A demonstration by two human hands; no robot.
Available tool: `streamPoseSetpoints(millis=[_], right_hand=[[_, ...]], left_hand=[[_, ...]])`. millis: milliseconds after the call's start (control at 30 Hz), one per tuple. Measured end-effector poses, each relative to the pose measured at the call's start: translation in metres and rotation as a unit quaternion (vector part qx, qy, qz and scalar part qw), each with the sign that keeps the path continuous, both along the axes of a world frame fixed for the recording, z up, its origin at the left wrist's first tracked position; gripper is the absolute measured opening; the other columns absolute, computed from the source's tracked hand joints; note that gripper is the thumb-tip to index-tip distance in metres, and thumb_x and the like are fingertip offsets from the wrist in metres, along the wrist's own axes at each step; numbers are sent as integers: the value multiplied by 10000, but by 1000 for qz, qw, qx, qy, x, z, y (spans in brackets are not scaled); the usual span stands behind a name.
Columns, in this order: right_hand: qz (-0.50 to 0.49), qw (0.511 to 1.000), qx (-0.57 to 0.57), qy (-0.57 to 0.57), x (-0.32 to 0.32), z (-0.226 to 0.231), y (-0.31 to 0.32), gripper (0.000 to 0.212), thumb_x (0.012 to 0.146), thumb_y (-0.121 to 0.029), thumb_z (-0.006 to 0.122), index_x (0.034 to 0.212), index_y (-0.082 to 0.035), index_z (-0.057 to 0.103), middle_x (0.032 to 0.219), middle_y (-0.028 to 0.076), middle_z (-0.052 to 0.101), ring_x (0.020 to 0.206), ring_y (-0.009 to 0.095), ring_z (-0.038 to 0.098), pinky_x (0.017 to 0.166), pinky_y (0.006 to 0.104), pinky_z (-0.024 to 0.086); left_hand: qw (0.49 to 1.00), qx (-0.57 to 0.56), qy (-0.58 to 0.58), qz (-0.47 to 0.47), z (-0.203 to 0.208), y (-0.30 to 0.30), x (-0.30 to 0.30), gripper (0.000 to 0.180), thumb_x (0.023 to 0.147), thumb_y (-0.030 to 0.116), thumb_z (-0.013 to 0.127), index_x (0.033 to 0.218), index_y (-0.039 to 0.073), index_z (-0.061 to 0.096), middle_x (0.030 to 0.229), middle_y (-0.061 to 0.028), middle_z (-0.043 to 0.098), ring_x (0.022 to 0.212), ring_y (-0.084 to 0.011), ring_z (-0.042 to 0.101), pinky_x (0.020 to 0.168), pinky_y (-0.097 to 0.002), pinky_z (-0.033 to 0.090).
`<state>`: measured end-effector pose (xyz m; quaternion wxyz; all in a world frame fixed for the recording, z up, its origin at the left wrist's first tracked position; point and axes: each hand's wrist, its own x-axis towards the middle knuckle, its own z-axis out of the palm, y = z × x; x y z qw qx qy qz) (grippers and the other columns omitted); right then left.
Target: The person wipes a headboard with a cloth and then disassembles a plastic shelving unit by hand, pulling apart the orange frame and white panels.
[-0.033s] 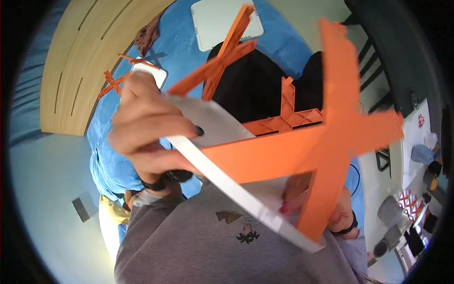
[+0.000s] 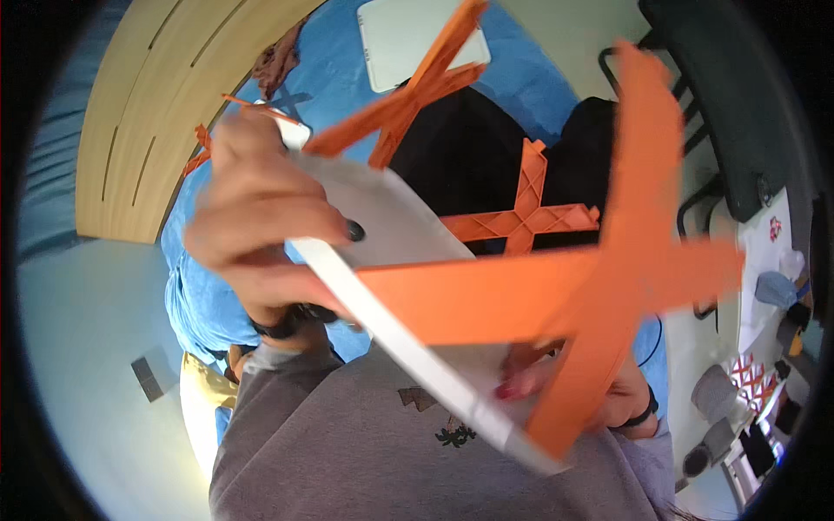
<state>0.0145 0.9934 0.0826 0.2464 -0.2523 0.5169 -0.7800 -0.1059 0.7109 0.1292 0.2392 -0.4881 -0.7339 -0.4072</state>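
Observation:
A white panel is held up tilted in front of my grey shirt. Orange X-shaped lattice pieces stick out from its edges: a large near cross, a cross at the upper left and one further back. My left hand is closed on the panel's left end, fingers over the edge. My right hand sits behind the near cross, closed around the panel's lower right corner; the cross hides part of it. A fingertip shows in the gap between its arms.
My dark-trousered legs lie under the panel on a blue cover. Beyond are a white tray-like panel, another orange piece and a slatted wooden board. A dark seat stands at the right.
The near orange cross and the panel's lower corner have shifted slightly left, and the cross leans a little differently. Both hands keep their hold.

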Motion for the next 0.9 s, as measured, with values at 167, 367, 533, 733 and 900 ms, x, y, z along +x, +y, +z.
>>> streamPoseSetpoints(millis=[167,367,533,733,900], right_hand=[[27,999,-20,-31,-19,-17,-6,355,850,-270,579,1051,22,599,1021,136,619,962,261,584,862,371,431],[2,971,189,-149,-77,-34,33,306,866,-186,543,1071,40,572,888,100,632,861,182,611,808,282,457],[-401,755,516,46,-49,33,104,209,901,-82,461,1049,5,580,921,104,616,879,148,601,818,276,460],[-247,786,517,231,27,76,19,225,801,-25,503,1015,2,568,1063,176,569,906,258,592,805,351,475],[-292,841,391,234,19,30,-36,237,663,-137,624,840,3,552,889,166,580,753,297,596,637,343,469]], left_hand=[[982,-52,-115,-139,22,2,-30,376,632,486,731,647,137,593,691,-24,413,694,-227,368,704,-413,330],[972,-51,-194,-125,-3,37,-15,398,676,494,678,591,107,637,705,-4,465,718,-212,395,638,-330,302],[997,-44,-25,-63,-2,60,2,302,702,367,655,577,97,609,708,-20,469,692,-213,398,639,-323,308],[997,-61,35,-37,-6,94,12,264,717,303,619,572,87,580,663,-67,505,719,-240,435,651,-373,343],[991,-46,123,23,-15,116,36,526,870,464,422,471,123,387,525,0,516,768,-248,503,830,-503,385]])
